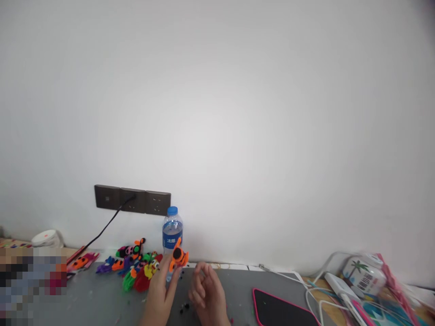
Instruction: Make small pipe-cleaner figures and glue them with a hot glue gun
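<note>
An orange-and-black fuzzy pipe cleaner figure point(178, 256) is pinched between the thumb and fingers of my left hand point(161, 290), held up in front of a water bottle point(172, 226) with a blue cap. To the right, my right hand point(209, 292) hovers over the grey mat point(112, 305) with loosely curled fingers and nothing visible in them. Small black bits point(184, 308) lie on the mat between my hands. Left of my left hand sits a pile of colourful fuzzy pipe cleaner figures point(131, 267), partly covered by that hand.
A phone with a pink rim point(280, 308) lies right of my right hand. Further right are white cables point(321, 301) and a plastic jar with a palm tree picture point(365, 276). A dark socket strip point(132, 199) is on the wall. The lower left corner is pixelated.
</note>
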Motion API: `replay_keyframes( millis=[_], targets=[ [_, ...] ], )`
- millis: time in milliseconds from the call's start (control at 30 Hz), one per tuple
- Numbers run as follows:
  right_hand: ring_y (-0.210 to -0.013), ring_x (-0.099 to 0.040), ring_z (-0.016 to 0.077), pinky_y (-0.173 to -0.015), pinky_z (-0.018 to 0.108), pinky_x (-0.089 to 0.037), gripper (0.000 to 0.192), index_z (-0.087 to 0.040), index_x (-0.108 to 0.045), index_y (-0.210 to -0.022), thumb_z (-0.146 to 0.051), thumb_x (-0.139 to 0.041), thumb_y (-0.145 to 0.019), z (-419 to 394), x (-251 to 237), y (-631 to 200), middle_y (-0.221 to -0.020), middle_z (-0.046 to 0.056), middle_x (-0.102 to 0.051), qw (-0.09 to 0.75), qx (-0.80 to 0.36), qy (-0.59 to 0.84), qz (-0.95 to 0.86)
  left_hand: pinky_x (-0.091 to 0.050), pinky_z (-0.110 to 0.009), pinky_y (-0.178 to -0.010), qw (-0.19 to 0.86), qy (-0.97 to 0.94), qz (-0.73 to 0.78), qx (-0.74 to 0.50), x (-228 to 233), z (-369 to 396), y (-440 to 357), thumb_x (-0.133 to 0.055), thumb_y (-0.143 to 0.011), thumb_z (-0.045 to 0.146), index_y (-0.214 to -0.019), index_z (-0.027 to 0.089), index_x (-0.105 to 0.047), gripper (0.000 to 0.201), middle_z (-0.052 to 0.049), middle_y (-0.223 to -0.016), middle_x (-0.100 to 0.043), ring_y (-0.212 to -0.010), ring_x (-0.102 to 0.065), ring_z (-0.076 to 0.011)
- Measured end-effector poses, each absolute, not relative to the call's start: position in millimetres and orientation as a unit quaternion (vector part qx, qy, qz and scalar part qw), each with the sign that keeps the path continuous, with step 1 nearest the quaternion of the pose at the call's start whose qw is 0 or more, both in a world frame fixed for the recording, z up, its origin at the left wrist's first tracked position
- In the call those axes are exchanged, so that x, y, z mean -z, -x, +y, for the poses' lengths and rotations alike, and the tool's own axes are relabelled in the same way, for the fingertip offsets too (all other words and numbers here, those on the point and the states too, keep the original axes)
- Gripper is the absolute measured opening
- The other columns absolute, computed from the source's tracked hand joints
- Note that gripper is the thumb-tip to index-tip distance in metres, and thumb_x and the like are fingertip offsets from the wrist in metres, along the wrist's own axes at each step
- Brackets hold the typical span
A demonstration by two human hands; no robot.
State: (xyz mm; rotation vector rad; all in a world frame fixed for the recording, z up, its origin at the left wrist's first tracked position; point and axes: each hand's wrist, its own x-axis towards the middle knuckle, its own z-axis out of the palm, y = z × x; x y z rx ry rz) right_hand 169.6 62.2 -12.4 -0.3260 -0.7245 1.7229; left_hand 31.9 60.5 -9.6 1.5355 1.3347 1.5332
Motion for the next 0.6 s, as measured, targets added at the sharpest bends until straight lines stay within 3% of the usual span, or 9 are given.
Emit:
replay_keyframes(
  millis=[167, 367, 600],
  targets=[
    [-0.031, -0.011, 0.0023, -0.038, 0.02, -0.011, 0.039, -0.02, -0.057, -0.072, -0.057, -0.067, -0.077, 68.3, 20.5, -153.0, -0.041, -0.013, -0.03, 0.542, -0.762, 0.135, -0.328, -0.046, -0.044, -0.099, 0.299, -0.587, 0.512, -0.551, 28.0, 60.6, -25.3, -0.059, -0.083, 0.052, -0.117, 0.024, -0.066, 0.045, -0.013, -0.124, -0.067, -0.122, -0.055, -0.0385],
    [-0.038, -0.011, 0.0028, -0.038, 0.018, -0.01, 0.044, -0.019, -0.051, -0.066, -0.054, -0.077, -0.07, 73.1, 19.5, -152.7, -0.042, -0.014, -0.027, 0.587, -0.712, 0.235, -0.303, -0.048, -0.042, -0.099, 0.266, -0.589, 0.515, -0.563, 43.9, 61.5, -22.5, -0.057, -0.084, 0.051, -0.115, 0.023, -0.067, 0.043, -0.014, -0.12, -0.07, -0.117, -0.06, -0.035],
    [-0.039, -0.012, 0.0017, -0.038, 0.018, -0.01, 0.05, -0.016, -0.055, -0.067, -0.059, -0.08, -0.062, 70.4, 16.4, -152.8, -0.042, -0.014, -0.028, 0.589, -0.694, 0.293, -0.292, -0.059, -0.039, -0.084, 0.187, -0.62, 0.508, -0.567, 37.0, 61.3, -22.6, -0.052, -0.087, 0.053, -0.108, 0.018, -0.068, 0.044, -0.014, -0.1, -0.077, -0.095, -0.072, -0.0309]
  ],
)
